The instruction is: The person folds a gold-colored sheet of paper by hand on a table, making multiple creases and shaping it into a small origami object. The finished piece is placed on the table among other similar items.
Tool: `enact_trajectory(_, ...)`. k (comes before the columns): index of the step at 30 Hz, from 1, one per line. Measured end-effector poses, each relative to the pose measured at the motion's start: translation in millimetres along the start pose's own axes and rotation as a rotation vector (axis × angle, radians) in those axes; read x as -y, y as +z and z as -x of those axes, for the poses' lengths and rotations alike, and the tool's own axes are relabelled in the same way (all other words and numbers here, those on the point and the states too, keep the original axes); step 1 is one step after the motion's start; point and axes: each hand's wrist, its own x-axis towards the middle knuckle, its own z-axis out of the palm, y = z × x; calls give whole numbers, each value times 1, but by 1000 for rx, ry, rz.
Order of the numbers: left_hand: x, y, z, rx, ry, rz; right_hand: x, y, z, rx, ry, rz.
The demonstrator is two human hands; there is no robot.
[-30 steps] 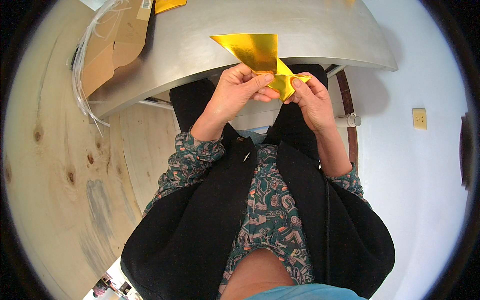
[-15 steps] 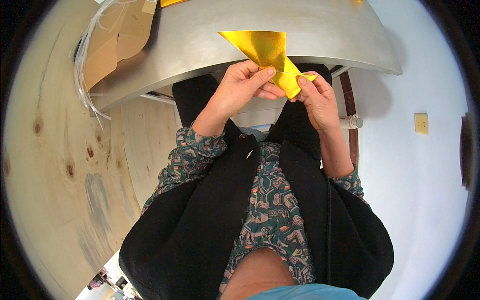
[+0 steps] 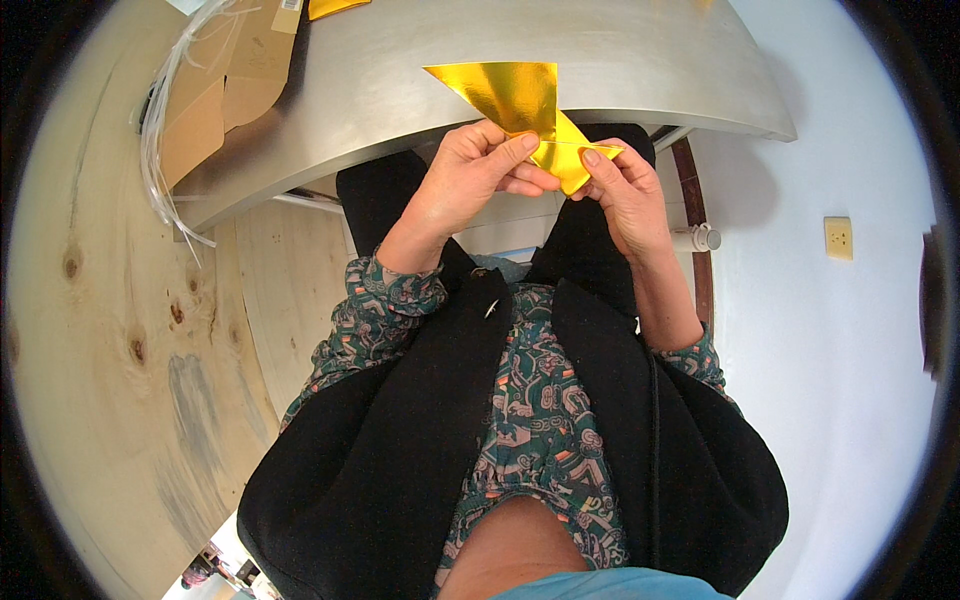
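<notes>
A sheet of shiny gold foil paper (image 3: 515, 92), partly folded, is held between my two hands in front of the table's near edge. Its broad pointed flap stands up toward the far side, and a smaller folded part lies between my thumbs. My left hand (image 3: 470, 175) pinches the paper at its left, thumb on top and fingers beneath. At the right folded corner my right hand (image 3: 630, 195) is closed on it, thumb pressed on the upper face. The fingers under the paper are partly hidden.
A silvery grey table (image 3: 640, 70) curves across the far side. On its left stand an open cardboard box (image 3: 235, 95) and a bundle of clear plastic strips (image 3: 155, 150). Another gold piece (image 3: 335, 8) lies at the far edge. A wall socket (image 3: 838, 238) is at right.
The paper and both hands sit slightly further left in the picture, as does the whole scene. My grip and the folds look nearly the same.
</notes>
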Motion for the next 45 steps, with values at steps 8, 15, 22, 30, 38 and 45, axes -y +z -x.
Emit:
enact_trajectory(8,0,0,1,11,-9,-7,3,0,2,23,-9,-20)
enact_trajectory(15,0,-3,1,26,-12,-64,1,2,8,-26,8,-117)
enact_trajectory(22,3,-5,2,21,-2,-55,1,0,6,-4,-57,-32)
enact_trajectory(30,6,-1,-1,-88,29,-80,4,7,9,-27,86,-137)
enact_trajectory(38,7,0,-2,-92,18,-84,-1,1,7,7,61,65)
enact_trajectory(45,10,2,-5,-89,-33,9,0,-5,4,38,60,65)
